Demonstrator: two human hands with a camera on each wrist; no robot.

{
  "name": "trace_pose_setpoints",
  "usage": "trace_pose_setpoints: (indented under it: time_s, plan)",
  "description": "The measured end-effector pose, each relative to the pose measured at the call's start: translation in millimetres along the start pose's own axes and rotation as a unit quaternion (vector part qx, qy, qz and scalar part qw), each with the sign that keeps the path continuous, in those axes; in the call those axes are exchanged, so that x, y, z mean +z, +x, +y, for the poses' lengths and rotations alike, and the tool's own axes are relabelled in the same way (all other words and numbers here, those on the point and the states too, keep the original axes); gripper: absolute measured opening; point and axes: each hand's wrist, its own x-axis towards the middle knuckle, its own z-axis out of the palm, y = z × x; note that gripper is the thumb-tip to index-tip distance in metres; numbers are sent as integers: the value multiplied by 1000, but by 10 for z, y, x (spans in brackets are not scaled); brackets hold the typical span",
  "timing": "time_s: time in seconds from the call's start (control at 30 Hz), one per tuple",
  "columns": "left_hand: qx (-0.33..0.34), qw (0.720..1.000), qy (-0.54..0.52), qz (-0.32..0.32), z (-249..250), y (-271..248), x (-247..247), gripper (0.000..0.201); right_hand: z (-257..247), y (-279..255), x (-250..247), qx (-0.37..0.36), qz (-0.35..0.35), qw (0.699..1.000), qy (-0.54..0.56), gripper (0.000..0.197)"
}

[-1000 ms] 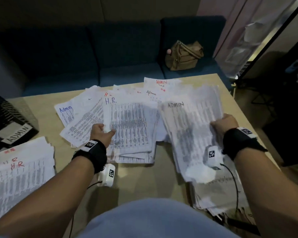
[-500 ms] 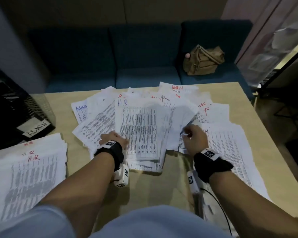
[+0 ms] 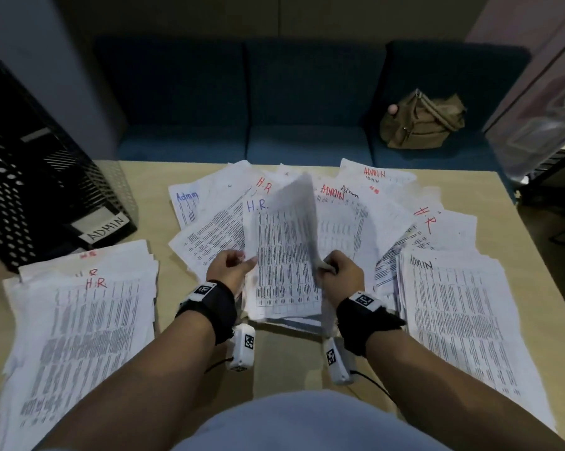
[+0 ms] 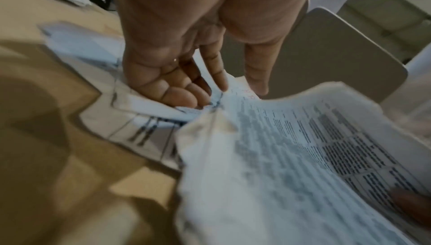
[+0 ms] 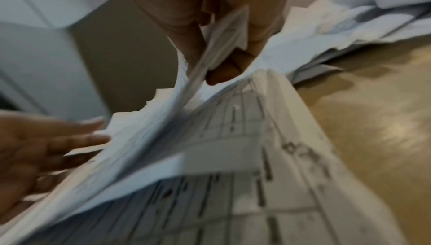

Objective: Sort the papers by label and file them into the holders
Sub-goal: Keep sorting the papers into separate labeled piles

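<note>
R hand [image 3: 341,276] pinches H.R. sheet [image 3: 281,255] by its right edge, edge raised off pile [image 3: 343,229] — L hand [image 3: 230,271] grips nothing, fingers straight, touching left edge.

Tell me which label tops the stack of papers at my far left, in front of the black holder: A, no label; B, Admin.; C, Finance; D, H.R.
D: the top sheet of the left stack reads H.R. in red, while the black holder behind it bears an ADMIN tag.
</note>
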Motion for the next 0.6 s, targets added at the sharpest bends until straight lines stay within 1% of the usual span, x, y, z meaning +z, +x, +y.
trace_pose_setpoints:
  time_s: [0.07,0.1,0.13,0.17,0.2,0.23,0.3,0.33,0.37,0.43,0.5,0.53,0.57,0.6]
  plan:
    - [-8,1000,-29,-3,9,13,-51,47,-46,-90,34,-38,-5,999,-7,25]
    - [-11,999,-42,-2,7,29,-84,49,-57,-119,47,-41,-7,999,-3,27]
    - [-10,999,-49,-1,-4,44,-109,47,-55,-145,46,-40,-3,999,15,28]
    - [-4,998,-61,2,-9,54,-133,39,-54,-161,54,-26,-2,999,42,28]
    - [7,997,-74,10,-12,61,-155,26,-49,-169,59,-14,-1,997,71,26]
    - [21,996,-85,26,-19,66,-171,19,-37,-168,64,4,-2,995,97,24]
    - [36,994,-86,63,-32,75,-215,24,-13,-155,54,54,2,989,141,18]
    - [35,993,-91,70,-33,72,-238,25,5,-148,45,79,6,983,167,15]
    - [34,992,-95,69,-33,69,-259,26,16,-151,30,100,9,976,191,15]
    - [36,994,-79,61,-76,105,-308,29,38,-154,7,126,7,966,226,21]
    - [42,997,-45,43,-104,109,-351,18,54,-157,5,137,-17,958,250,29]
    - [43,998,-33,29,-112,92,-371,15,55,-153,19,138,-31,956,257,29]
    - [47,999,-22,16,-130,85,-386,18,47,-151,38,140,-43,954,262,27]
    - [57,998,-9,9,-137,63,-399,23,34,-154,47,144,-55,950,270,32]
